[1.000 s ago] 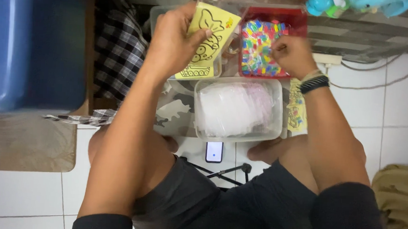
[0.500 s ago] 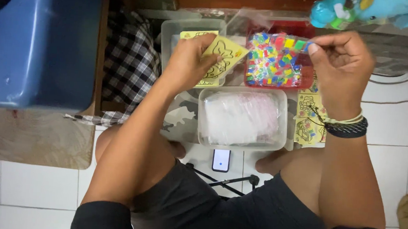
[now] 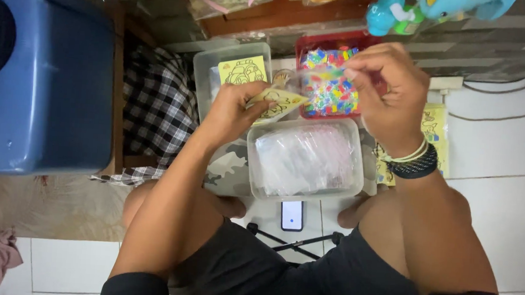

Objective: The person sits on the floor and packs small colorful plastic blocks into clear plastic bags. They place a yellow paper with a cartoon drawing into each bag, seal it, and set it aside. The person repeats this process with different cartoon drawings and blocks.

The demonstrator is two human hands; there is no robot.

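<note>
yellow picture card (image 3: pixel 276 103) pinched in the left hand (image 3: pixel 231 112), above the clear tub of plastic sleeves (image 3: pixel 305 159). right hand (image 3: pixel 387 88) pinches a clear packet of coloured pieces (image 3: pixel 330 88) over the red tray (image 3: pixel 317 44). second yellow card (image 3: pixel 243 70) stands in the rear clear tub (image 3: pixel 203 77). packet's outline blurred; more yellow cards (image 3: pixel 433 130) partly hidden behind the right wrist.

place: probably a home floor | white tiles (image 3: pixel 493 149) | checked cloth (image 3: pixel 155 110) | plastic toys (image 3: pixel 429 9)

Lighting: even, soft indoor light, faint shadows; mild glare on white floor tiles (image 3: pixel 499 144); right hand (image 3: pixel 387 91) motion-blurred; slight wide-angle bending at edges
</note>
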